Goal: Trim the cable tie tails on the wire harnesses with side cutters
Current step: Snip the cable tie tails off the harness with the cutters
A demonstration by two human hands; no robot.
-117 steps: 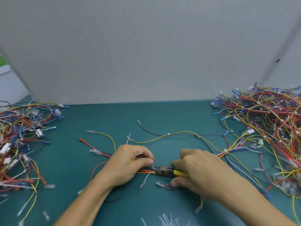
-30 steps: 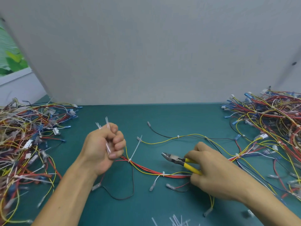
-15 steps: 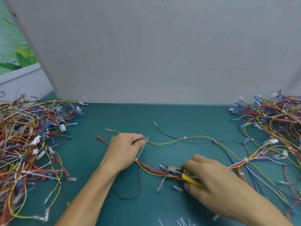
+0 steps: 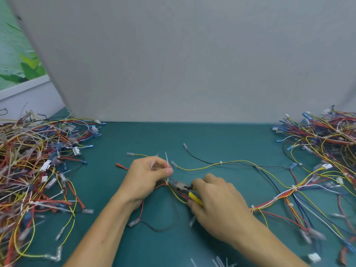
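Pinching left hand [image 4: 148, 176]: thumb and forefinger nip the cable tie tail [image 4: 167, 161], which stands nearly upright.
Right hand [image 4: 217, 205]: fingers curled round the yellow handles of the side cutters [image 4: 183, 186].
Cutters' axis: low across the green mat [image 4: 212, 135], nose pointing left at the tail's base.
Wire harness [image 4: 273, 199]: spread from mat centre to the right.

No legible text, labels or numbers anywhere.
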